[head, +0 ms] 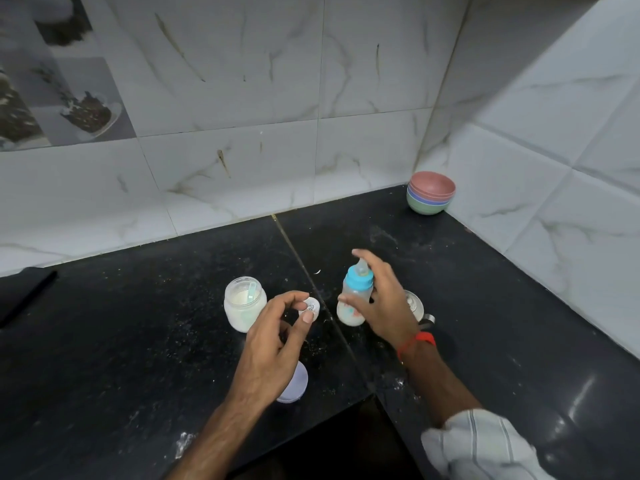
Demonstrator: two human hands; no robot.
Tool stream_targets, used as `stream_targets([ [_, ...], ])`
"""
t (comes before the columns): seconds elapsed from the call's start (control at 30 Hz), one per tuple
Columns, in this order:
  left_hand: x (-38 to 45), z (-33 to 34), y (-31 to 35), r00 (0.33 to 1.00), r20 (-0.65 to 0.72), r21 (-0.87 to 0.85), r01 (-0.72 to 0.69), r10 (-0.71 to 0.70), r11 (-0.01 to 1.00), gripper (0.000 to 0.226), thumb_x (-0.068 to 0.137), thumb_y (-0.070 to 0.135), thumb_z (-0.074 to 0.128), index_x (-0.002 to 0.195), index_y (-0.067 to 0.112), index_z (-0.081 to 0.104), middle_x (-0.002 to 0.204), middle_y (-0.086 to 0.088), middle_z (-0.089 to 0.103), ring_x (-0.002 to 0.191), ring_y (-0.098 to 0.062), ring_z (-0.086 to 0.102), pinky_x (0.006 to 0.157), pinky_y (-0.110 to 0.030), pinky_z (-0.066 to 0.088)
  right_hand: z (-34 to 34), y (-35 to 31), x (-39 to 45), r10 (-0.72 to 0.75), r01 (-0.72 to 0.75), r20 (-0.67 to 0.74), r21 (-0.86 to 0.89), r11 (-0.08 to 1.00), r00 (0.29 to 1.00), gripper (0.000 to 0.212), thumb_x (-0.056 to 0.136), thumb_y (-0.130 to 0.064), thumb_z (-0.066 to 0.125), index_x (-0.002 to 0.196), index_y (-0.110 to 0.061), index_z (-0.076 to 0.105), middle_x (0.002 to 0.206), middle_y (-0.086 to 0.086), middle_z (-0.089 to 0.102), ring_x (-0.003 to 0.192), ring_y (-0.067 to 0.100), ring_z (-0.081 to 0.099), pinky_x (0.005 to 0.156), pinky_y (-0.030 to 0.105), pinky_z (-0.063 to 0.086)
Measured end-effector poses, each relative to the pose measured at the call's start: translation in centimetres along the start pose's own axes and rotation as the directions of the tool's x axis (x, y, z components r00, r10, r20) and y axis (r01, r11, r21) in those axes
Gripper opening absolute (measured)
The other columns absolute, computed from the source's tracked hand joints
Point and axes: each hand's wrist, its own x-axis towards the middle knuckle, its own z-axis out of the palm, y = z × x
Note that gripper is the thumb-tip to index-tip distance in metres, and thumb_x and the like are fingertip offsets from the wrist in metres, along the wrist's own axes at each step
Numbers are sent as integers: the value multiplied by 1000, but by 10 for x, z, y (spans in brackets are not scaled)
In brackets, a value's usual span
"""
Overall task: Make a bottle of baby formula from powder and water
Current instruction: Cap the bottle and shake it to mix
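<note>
A small baby bottle [353, 299] with a blue collar and clear teat stands upright on the black counter, white liquid in its lower part. My right hand [384, 299] is around it from the right, thumb on its front, fingers spread behind the teat. My left hand [277, 337] pinches a small clear round cap [309, 306] between thumb and fingers, just left of the bottle. An open glass jar [244, 306] of white powder with a pale scoop inside stands left of my left hand.
A pale lilac lid [296, 384] lies on the counter under my left wrist. A steel vessel [417, 304] sits behind my right hand. Stacked coloured bowls [430, 192] stand in the far corner. Tiled walls close the back and right. Powder specks dot the counter.
</note>
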Motion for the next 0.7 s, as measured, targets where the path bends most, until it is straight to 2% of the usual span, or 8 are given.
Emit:
stream_targets([
  [0.07, 2, -2, -4, 1000, -7, 8, 9, -9, 1000, 22, 100, 27, 65, 121, 35, 66, 110, 11, 70, 64, -7, 56, 65, -27, 53, 2, 10, 22, 52, -52, -52, -12, 999, 997, 84, 79, -18, 86, 141, -51, 40, 136, -3, 52, 116, 2, 54, 102, 20, 43],
  [0.13, 3, -6, -8, 1000, -16, 13, 23, -23, 1000, 23, 101, 28, 64, 122, 35, 66, 111, 11, 70, 65, -9, 57, 65, -24, 54, 7, 22, 45, 110, -110, -71, 8, 994, 991, 93, 78, -11, 85, 147, -47, 34, 141, 1, 53, 122, 13, 55, 107, 31, 44],
  [0.2, 2, -11, -11, 999, -37, 19, 33, -32, 999, 23, 100, 31, 63, 122, 35, 66, 110, 12, 70, 65, -14, 58, 66, -22, 54, 15, 33, 65, 172, -172, -90, 13, 985, 981, 99, 77, -3, 85, 150, -42, 30, 143, 6, 54, 125, 22, 56, 108, 36, 43],
  [0.33, 0, -23, -16, 996, -81, 36, 49, -46, 998, 20, 100, 32, 63, 119, 36, 66, 107, 13, 71, 65, -14, 58, 64, -16, 50, 34, 56, 95, 281, -282, -109, 6, 959, 953, 97, 76, 9, 81, 150, -30, 32, 140, 14, 55, 125, 29, 58, 110, 40, 45],
  [0.43, -2, -31, -20, 991, -116, 52, 80, -74, 995, 17, 101, 29, 63, 115, 36, 68, 93, 20, 70, 67, -11, 57, 64, -13, 47, 49, 78, 103, 313, -317, -85, -43, 947, 946, 88, 76, 10, 80, 145, -23, 36, 131, 16, 58, 123, 35, 60, 106, 43, 49],
  [0.5, -5, -35, -21, 988, -130, 65, 91, -82, 994, 15, 101, 29, 63, 113, 36, 68, 88, 28, 67, 66, -7, 55, 63, -12, 45, 54, 86, 107, 315, -319, -67, -56, 946, 947, 81, 78, 9, 79, 142, -19, 38, 135, 16, 58, 123, 34, 60, 104, 41, 49],
  [0.63, -5, -37, -25, 984, -150, 78, 111, -99, 991, 13, 101, 31, 62, 111, 36, 68, 97, 18, 71, 73, -15, 62, 64, -14, 48, 54, 90, 121, 322, -320, 1, -108, 941, 947, 84, 80, 6, 80, 147, -19, 37, 141, 21, 55, 130, 38, 56, 111, 51, 47],
  [0.7, -5, -38, -28, 983, -157, 80, 110, -97, 991, 14, 101, 30, 62, 112, 34, 69, 97, 13, 72, 73, -16, 63, 64, -14, 48, 55, 83, 118, 290, -294, -48, -176, 939, 956, 91, 80, -4, 84, 154, -19, 33, 147, 22, 47, 137, 39, 46, 115, 51, 38],
])
